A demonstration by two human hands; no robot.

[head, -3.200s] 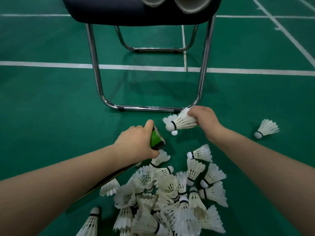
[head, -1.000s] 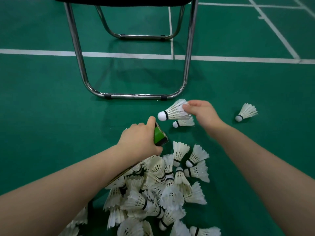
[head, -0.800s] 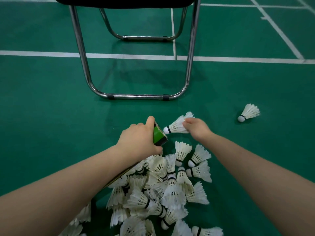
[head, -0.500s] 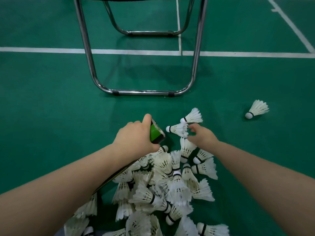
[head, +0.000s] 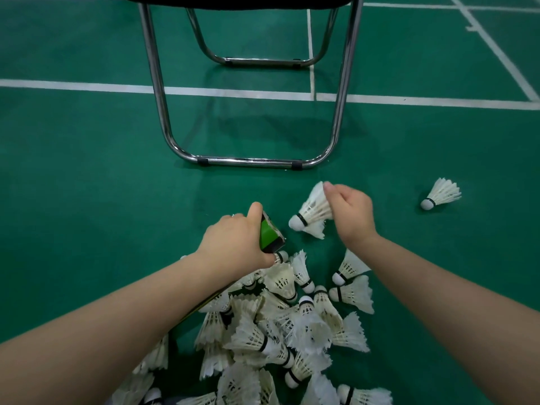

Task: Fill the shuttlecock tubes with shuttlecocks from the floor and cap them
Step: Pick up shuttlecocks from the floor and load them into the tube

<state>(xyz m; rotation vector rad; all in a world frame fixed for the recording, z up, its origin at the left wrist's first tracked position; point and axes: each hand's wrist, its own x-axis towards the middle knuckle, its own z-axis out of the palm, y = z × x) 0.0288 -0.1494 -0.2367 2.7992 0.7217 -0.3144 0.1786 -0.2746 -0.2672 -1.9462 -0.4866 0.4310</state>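
Near: shuttlecock pile (head: 280,331) on my side of the tube (head: 270,233) | my left hand (head: 236,244) grips that tube | my right hand (head: 353,214) pinches a shuttlecock (head: 311,213) just beyond its mouth | risk: a skewed entry could snag feathers on the rim.

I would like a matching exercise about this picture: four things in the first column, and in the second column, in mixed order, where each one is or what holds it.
Things
1. green tube
2. shuttlecock beside the tube mouth
3. lone shuttlecock
4. chair frame

Places or states
A. stands on the floor, at the top of the view
B. gripped by the left hand
C. lies on the floor, apart, at the far right
D. pinched by its feathers in the right hand

Pairs: 1-B, 2-D, 3-C, 4-A
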